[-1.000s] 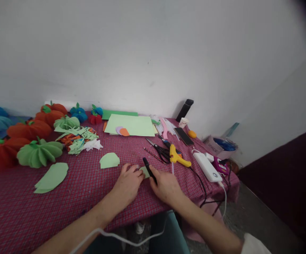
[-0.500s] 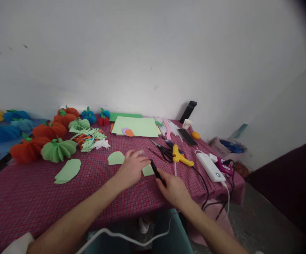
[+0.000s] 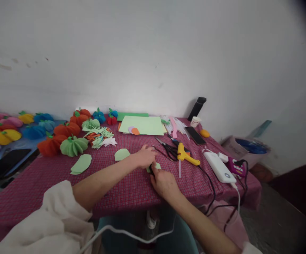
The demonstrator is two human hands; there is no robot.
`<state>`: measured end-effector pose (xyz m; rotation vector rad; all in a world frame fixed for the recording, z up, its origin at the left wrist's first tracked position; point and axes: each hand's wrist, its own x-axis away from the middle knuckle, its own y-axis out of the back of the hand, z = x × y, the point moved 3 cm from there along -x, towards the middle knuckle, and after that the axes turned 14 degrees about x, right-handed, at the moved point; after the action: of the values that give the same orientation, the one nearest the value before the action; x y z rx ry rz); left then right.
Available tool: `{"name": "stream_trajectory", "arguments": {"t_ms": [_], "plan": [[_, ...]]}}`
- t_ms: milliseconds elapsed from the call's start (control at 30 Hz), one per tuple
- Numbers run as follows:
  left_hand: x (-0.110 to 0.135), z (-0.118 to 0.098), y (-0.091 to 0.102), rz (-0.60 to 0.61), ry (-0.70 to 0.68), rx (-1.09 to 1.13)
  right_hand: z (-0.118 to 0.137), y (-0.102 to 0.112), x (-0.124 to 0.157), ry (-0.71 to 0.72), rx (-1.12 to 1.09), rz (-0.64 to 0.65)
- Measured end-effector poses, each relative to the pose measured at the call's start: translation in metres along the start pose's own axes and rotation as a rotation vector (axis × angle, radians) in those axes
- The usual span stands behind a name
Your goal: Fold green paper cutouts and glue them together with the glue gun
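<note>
My right hand (image 3: 163,181) is closed around a black marker (image 3: 151,169), its tip on a small light green paper piece (image 3: 157,165) that lies on the red checked tablecloth (image 3: 131,183). My left hand (image 3: 145,156) reaches across just behind that piece, fingers curled down against the cloth at its far edge; whether it grips anything is hidden. A second green cut-out (image 3: 122,154) lies just left of my left hand. Black scissors (image 3: 169,149) and a yellow glue gun (image 3: 184,156) lie to the right of both hands.
Paper pumpkins (image 3: 63,139) in orange, green, blue and yellow fill the left side, with paper scraps (image 3: 100,137) beside them. Green sheets (image 3: 142,125), a phone (image 3: 195,135), a paper cup (image 3: 195,121), a white power bank (image 3: 218,165) and trailing cables (image 3: 211,190) sit at the back and right edge.
The camera has swung left, showing more pumpkins and my white sleeve. My left hand moved from flat beside the piece to its far side; my right hand kept the marker and shifted onto it.
</note>
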<state>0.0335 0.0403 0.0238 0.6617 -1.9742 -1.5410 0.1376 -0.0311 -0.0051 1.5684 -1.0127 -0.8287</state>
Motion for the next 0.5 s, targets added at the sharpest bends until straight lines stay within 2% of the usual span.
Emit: {"name": "stream_trajectory", "arguments": {"t_ms": [200, 367, 500], "plan": [[0.001, 0.004, 0.002, 0.021, 0.008, 0.000, 0.006, 0.010, 0.007, 0.122, -0.074, -0.027], [0.003, 0.005, 0.001, 0.008, -0.009, 0.005, -0.001, 0.007, 0.000, 0.025, -0.007, -0.009], [0.001, 0.004, -0.001, -0.005, -0.015, 0.021, 0.011, 0.006, 0.005, 0.101, -0.065, -0.014]]}}
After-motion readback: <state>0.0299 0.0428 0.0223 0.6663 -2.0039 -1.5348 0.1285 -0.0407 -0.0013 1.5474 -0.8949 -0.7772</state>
